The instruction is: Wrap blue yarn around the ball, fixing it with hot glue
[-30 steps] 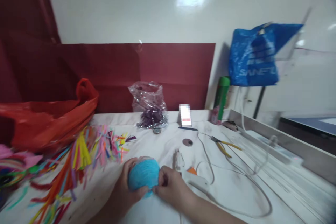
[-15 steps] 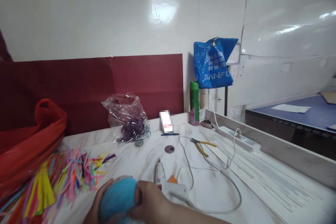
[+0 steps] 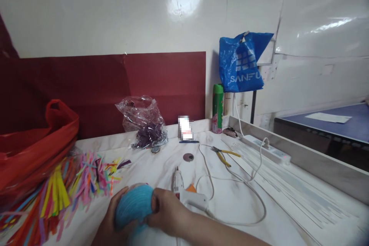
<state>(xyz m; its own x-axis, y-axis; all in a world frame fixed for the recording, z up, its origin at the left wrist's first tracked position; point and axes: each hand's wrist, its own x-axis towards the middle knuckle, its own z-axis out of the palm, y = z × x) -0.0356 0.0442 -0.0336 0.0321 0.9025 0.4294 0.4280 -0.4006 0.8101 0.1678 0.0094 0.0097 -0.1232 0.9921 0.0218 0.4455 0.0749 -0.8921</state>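
A turquoise ball (image 3: pixel 134 204), its surface lined like wound yarn, is held low in the head view, near the table's front edge. My left hand (image 3: pixel 111 215) is wrapped around its left side and underside. At the ball's right edge, my right hand (image 3: pixel 165 211) is closed, thumb and fingers pressed against it. Blurred blue material shows just below the ball, between the hands. Right beside my right hand lies a white glue gun (image 3: pixel 192 199) with an orange trigger, its nozzle pointing away from me.
Colourful pipe-cleaner-like strips (image 3: pixel 57 192) and a red plastic bag (image 3: pixel 37 146) lie on the left. Behind are a clear bag with purple material (image 3: pixel 150 132), a green spray can (image 3: pixel 218 109) and yellow-handled pliers (image 3: pixel 226 153). A white cable (image 3: pixel 262 203) loops to a power strip (image 3: pixel 268 150).
The view has shifted slightly, so the scene sits higher and most of it further right. Both hands still grip the turquoise ball in much the same way.
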